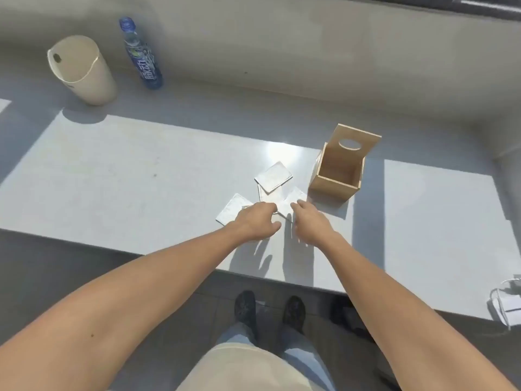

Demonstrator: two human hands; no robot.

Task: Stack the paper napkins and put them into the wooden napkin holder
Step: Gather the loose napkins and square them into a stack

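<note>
Several folded white paper napkins lie loosely overlapped on the white counter (112,179). One napkin (273,176) is farthest back, another napkin (231,211) lies at the left, and a third napkin (293,203) lies near the holder. The wooden napkin holder (338,170) stands open-topped just right of them, with an oval hole in its tall back panel; nothing shows inside it. My left hand (255,221) hovers over the left napkin with fingers curled down, its fingertips near the middle napkins. My right hand (310,221) reaches with fingers spread toward the right napkin. Neither hand clearly grips anything.
A cream cylindrical bin (81,70) and a blue-labelled plastic bottle (142,56) stand at the back left. A white face mask (507,306) lies at the counter's front right corner. The counter's front edge runs just below my hands; my shoes show on the floor.
</note>
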